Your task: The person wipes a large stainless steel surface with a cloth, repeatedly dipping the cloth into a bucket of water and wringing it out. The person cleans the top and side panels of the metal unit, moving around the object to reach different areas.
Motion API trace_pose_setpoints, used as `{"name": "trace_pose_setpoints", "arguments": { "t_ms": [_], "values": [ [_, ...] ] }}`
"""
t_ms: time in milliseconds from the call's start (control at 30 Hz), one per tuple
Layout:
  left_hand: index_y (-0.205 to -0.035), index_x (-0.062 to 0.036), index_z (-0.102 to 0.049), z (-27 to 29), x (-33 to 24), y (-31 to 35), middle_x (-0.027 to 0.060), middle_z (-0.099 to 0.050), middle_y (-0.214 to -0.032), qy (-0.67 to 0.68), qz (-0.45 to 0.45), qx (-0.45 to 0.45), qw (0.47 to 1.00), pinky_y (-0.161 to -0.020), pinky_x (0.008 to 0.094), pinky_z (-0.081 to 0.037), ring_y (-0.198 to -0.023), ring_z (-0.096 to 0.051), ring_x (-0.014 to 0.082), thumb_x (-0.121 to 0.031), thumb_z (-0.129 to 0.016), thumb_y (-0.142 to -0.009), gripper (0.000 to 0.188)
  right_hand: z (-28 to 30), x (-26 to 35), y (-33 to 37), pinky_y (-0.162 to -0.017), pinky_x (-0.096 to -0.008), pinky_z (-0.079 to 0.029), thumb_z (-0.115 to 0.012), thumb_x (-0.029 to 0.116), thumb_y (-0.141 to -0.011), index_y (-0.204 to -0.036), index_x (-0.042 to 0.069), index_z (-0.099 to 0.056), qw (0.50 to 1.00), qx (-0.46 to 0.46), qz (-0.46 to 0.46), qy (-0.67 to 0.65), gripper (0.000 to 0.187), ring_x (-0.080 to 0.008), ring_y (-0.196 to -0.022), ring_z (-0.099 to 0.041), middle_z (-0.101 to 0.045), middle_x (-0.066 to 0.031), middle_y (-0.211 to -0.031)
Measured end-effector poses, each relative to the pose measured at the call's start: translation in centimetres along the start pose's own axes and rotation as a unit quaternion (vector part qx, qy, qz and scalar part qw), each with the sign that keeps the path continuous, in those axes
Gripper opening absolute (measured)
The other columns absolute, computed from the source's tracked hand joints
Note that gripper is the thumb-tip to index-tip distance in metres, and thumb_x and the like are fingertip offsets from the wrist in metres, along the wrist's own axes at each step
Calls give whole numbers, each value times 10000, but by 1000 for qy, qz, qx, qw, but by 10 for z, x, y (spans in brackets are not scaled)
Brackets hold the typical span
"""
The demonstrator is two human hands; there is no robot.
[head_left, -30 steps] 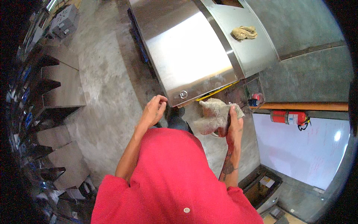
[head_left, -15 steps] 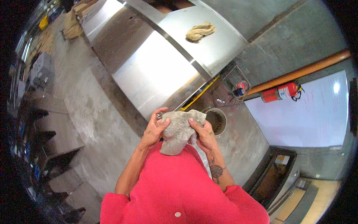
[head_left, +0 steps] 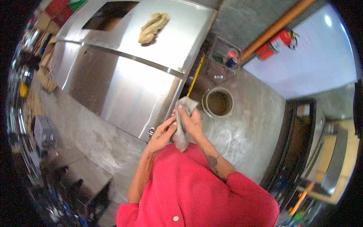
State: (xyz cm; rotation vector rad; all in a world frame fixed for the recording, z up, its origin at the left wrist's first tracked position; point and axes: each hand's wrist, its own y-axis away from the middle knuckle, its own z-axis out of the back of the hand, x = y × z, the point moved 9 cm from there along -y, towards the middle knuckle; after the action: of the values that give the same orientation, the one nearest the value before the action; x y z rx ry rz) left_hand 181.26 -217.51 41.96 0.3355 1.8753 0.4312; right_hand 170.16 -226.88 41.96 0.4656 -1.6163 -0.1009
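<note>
Grey rag (head_left: pixel 182 139) sits between both hands near the stainless-steel panel (head_left: pixel 140 100); right hand (head_left: pixel 193 124) clamps it, left hand (head_left: pixel 162 137) fingers touch it, grip unclear; flat layers, even pinch should work best.

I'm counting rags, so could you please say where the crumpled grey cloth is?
In the head view, the grey cloth is near the centre, in the right hand, beside the left hand and left of the round pale-rimmed bucket.

No readable lettering; only a blurred label (head_left: pixel 275 45) on the fire extinguisher (head_left: pixel 267 52)
</note>
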Motion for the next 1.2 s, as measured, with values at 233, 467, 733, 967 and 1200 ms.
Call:
{"name": "trace_pose_setpoints", "arguments": {
  "t_ms": [233, 467, 733, 967, 1200],
  "values": [
    [-1400, -78, -582, 101, 25, -11, 84, -688, -1260, -58, 73, 58, 994, -944, 347, -531, -1076, -656, 183, -289, -550, -1092, 375, 28, -20, -146, -865, -302, -489, -682, 302, -1023, -1191, -1, -672, 968, -209, 137, 3, 347, -119, -967, -613, -704, -39, -1046],
    [-1367, -72, -587, 189, 22, 44, 86, -687, -1226, -99, 68, -150, 981, -909, 348, -533, -1035, -658, 180, -316, -586, -1069, 385, 16, -14, -167, -899, -327, -493, -679, 273, -1018, -1190, -9, -686, 964, -215, 156, -15, 330, -163, -994, -637, -714, -80, -1109],
    [-1362, -57, -559, 200, 37, 89, 89, -675, -1193, -38, 66, -284, 956, -885, 334, -538, -1003, -650, 170, -257, -587, -1070, 355, 10, 9, -151, -910, -362, -512, -670, 204, -1000, -1171, -39, -680, 958, -210, 186, 63, 297, -288, -1019, -684, -705, -158, -1133],
    [-1381, -67, -540, 172, 21, 65, 79, -683, -1184, -79, 57, -263, 960, -887, 335, -538, -994, -655, 167, -289, -585, -1075, 381, 12, 17, -145, -788, -454, -525, -694, 150, -960, -997, -100, -666, 940, -237, 238, 57, 254, -428, -904, -678, -670, -264, -1004],
    [-1373, -95, -549, 162, 3, 33, 83, -678, -1203, -114, 57, -218, 968, -895, 339, -535, -1014, -660, 191, -316, -600, -1061, 385, 45, 11, -155, -898, -373, -535, -694, 289, -975, -1170, -13, -710, 980, -33, 150, 125, 360, -291, -1039, -715, -727, -177, -1150]
  ]
}}
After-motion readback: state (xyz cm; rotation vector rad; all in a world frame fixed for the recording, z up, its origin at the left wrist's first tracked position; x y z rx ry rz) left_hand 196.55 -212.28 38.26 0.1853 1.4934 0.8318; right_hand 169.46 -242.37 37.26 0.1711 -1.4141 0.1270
